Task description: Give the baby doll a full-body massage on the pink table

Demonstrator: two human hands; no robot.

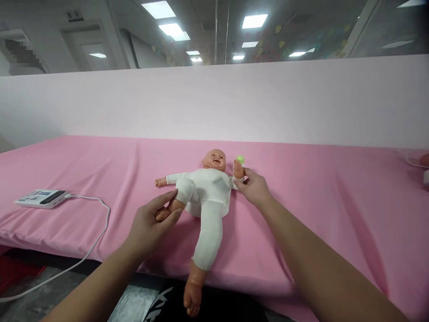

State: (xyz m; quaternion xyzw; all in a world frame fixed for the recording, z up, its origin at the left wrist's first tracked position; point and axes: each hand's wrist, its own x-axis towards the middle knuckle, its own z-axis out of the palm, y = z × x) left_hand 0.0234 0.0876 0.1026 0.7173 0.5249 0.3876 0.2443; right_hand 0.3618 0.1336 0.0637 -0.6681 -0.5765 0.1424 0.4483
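A baby doll [211, 188] with a white cloth body lies on its back, face up, head toward the wall. My left hand [150, 221] is closed around the lower part of one bent leg of the doll, just above its foot. My right hand [256, 185] grips the doll's raised arm at the wrist, between thumb and fingers. The other leg stretches toward me, its bare foot hanging past the front edge of the bed. The other arm lies out to the left. A small light-green object [240, 159] shows just behind the raised doll hand; its kind is unclear.
A pink sheet [301, 214] covers the bed-like surface. At left lies a white electronic device [42, 198], its white cable [103, 228] running off the front edge. A white wall panel [214, 103] with glass above stands behind. Partly visible things [425, 161] sit at the right edge.
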